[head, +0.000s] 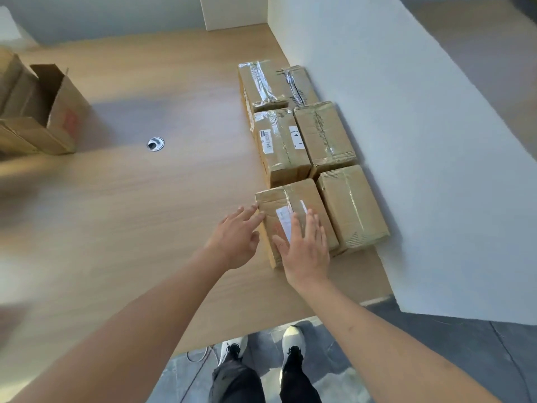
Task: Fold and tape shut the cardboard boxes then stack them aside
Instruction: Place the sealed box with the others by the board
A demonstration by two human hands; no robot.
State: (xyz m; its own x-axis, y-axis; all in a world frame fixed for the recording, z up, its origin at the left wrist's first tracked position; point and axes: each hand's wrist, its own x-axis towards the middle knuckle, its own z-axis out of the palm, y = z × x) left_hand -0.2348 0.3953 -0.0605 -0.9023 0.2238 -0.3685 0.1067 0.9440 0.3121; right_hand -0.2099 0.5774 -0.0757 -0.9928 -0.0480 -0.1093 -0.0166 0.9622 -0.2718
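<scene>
Straight fingers (312, 225) of right hand (305, 251) flat on nearest taped box (293, 205), gripping nothing. Left hand (236, 242) spread, fingertips at that box's left edge. Nearest of 6 taped boxes, in 2 rows along white partition (406, 141) on table (145, 213). Open box (55, 112) far left.

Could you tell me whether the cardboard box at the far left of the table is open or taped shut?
Open. The box at the far left has a flap standing up, its dark inside shows, and no tape is visible across it.
</scene>
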